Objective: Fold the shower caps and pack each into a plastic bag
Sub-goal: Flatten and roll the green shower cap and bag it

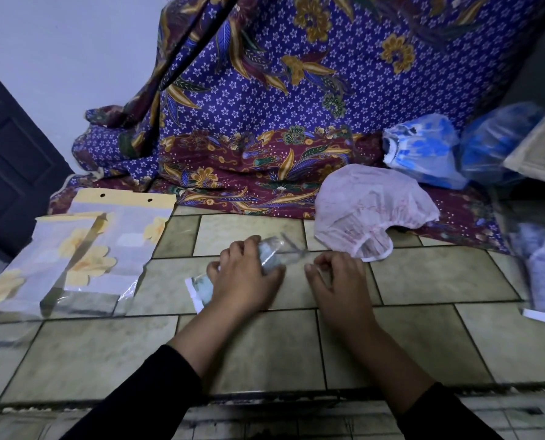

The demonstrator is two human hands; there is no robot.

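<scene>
On the tiled floor lies a clear plastic bag (272,254) with a folded pale blue shower cap inside. My left hand (245,274) grips the bag from above, fingers curled over it. My right hand (334,277) sits just right of it, its fingers pinching the bag's thin clear end. A loose pink shower cap (372,208) lies open behind my right hand. At the far right lies a packed bag (541,274) holding a pale patterned cap.
Flat packaging bags with yellow flowers (84,252) lie at the left. Blue shower caps in plastic (430,150) sit at the back right on a purple batik cloth (265,122). A dark door (7,173) stands at the far left. A step edge runs below my arms.
</scene>
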